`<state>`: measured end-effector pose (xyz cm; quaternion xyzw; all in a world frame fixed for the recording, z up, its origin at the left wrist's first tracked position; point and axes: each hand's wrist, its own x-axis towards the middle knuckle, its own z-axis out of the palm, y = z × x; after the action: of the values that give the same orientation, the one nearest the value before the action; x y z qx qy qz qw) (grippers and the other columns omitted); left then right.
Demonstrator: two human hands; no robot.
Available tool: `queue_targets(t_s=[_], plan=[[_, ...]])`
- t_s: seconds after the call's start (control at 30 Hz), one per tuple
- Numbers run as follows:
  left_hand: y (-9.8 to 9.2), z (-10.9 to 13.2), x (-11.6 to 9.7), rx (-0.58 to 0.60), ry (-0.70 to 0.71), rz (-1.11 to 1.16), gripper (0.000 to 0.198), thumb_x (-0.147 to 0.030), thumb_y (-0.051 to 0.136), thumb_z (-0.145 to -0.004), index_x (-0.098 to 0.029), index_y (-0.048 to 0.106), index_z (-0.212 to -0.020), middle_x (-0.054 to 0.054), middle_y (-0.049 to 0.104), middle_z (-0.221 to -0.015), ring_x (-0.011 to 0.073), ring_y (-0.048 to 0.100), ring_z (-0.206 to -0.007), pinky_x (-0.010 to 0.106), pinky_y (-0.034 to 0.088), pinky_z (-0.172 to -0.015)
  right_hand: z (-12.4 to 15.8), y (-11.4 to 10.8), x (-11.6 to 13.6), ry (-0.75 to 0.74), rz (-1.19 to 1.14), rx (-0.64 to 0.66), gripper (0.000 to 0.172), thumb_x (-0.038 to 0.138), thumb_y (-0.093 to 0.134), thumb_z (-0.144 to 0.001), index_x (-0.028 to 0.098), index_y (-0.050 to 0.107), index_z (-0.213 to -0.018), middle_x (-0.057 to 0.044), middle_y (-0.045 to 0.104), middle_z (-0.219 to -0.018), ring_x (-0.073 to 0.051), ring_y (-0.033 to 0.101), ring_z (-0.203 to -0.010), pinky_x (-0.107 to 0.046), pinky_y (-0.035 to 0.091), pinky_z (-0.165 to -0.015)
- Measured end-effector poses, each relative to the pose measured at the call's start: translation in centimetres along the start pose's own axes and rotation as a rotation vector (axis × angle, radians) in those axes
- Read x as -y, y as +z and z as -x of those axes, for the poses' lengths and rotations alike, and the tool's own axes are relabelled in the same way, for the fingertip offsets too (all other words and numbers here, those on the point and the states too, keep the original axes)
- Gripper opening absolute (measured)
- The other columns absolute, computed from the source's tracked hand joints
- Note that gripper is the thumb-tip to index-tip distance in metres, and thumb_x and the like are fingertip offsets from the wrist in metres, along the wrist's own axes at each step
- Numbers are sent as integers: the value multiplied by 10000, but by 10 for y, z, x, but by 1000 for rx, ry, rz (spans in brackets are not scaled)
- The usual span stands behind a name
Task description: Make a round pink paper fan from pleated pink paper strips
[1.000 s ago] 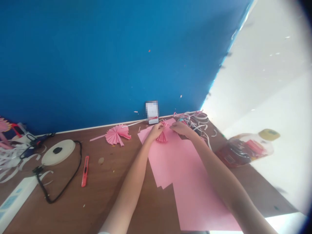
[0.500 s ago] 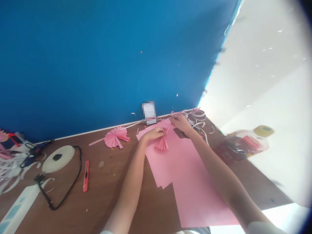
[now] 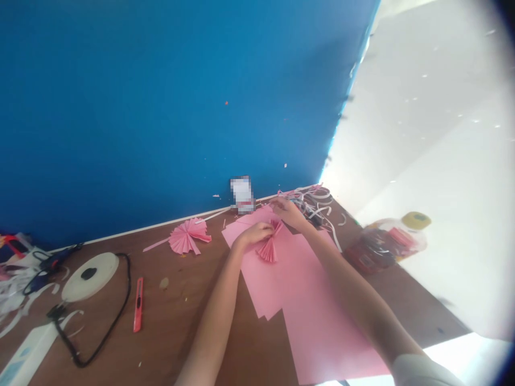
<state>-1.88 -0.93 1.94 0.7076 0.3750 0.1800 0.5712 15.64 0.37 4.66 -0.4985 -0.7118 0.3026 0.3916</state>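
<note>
My left hand (image 3: 258, 234) is closed around the narrow middle of a pleated pink paper fan (image 3: 267, 252). The folds flare out below my fingers, and a smaller pleated end shows above them. Just up and to the right, my right hand (image 3: 286, 210) has its fingers drawn together near the far edge of the pink paper sheets (image 3: 317, 305); what they pinch, if anything, is too small to make out. Both hands are over these flat sheets. Left of them lies a finished-looking round pink pleated rosette (image 3: 189, 236) with a paper strip sticking out.
A red utility knife (image 3: 138, 305) lies on the brown table (image 3: 169, 332). Further left are a white disc (image 3: 90, 277), a black cable (image 3: 127, 279) and a white power strip (image 3: 30, 351). Curled paper strips (image 3: 319, 198) and a yellow-capped container (image 3: 384, 244) are at right, beneath a blue wall (image 3: 181, 107).
The head view has shifted slightly, so everything sits lower and a little left. My hands are somewhat closer together, and more of the fan's upper pleated end shows.
</note>
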Motion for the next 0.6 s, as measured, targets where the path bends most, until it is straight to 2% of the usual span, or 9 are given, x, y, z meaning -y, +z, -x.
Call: queue_targets(t_s=[0.1, 0.23, 0.37, 0.43, 0.5, 0.6], plan=[[1, -2, -1, 32, -80, 87, 222, -322, 494, -778, -131, 598, -736, -40, 419, -504, 72, 364, -427, 227, 271, -451, 0, -9, -3, 22, 232, 2, 353, 222, 438, -839, 163, 535, -1172, -86, 657, -967, -167, 583, -840, -252, 391, -756], [0, -2, 0, -22, -95, 163, 225, -344, 510, -770, -132, 578, -742, -40, 438, -508, 75, 408, -434, 219, 300, -441, 3, -25, -1, 14, 442, 94, 229, 218, 463, -827, 164, 604, -999, -75, 660, -831, -180, 584, -791, -247, 370, -708], [-1, -1, 2, -52, -58, 237, 227, -345, 515, -771, -127, 574, -760, -32, 468, -531, 71, 428, -447, 212, 319, -453, 8, -38, 9, -90, 401, 366, 150, 183, 493, -795, 182, 632, -854, -46, 652, -823, -152, 571, -759, -225, 361, -679], [-2, -1, 3, -63, -37, 277, 222, -343, 510, -776, -128, 563, -756, -28, 479, -542, 72, 439, -451, 215, 332, -462, 8, -40, 15, -74, 403, 457, 156, 151, 511, -768, 184, 644, -844, -45, 653, -830, -150, 567, -764, -220, 357, -669], [-2, -1, 4, -68, -27, 313, 226, -350, 508, -784, -132, 545, -737, -24, 489, -551, 75, 455, -457, 221, 348, -471, 8, -37, 18, -59, 424, 489, 182, 125, 523, -749, 187, 655, -859, -47, 656, -837, -152, 564, -772, -218, 353, -664], [-3, -2, 6, -82, -34, 349, 251, -378, 531, -782, -137, 527, -715, -22, 494, -553, 79, 463, -457, 228, 353, -470, 7, -27, 17, -120, 426, 500, 205, 141, 535, -761, 198, 661, -911, -37, 662, -849, -150, 565, -777, -218, 348, -673]])
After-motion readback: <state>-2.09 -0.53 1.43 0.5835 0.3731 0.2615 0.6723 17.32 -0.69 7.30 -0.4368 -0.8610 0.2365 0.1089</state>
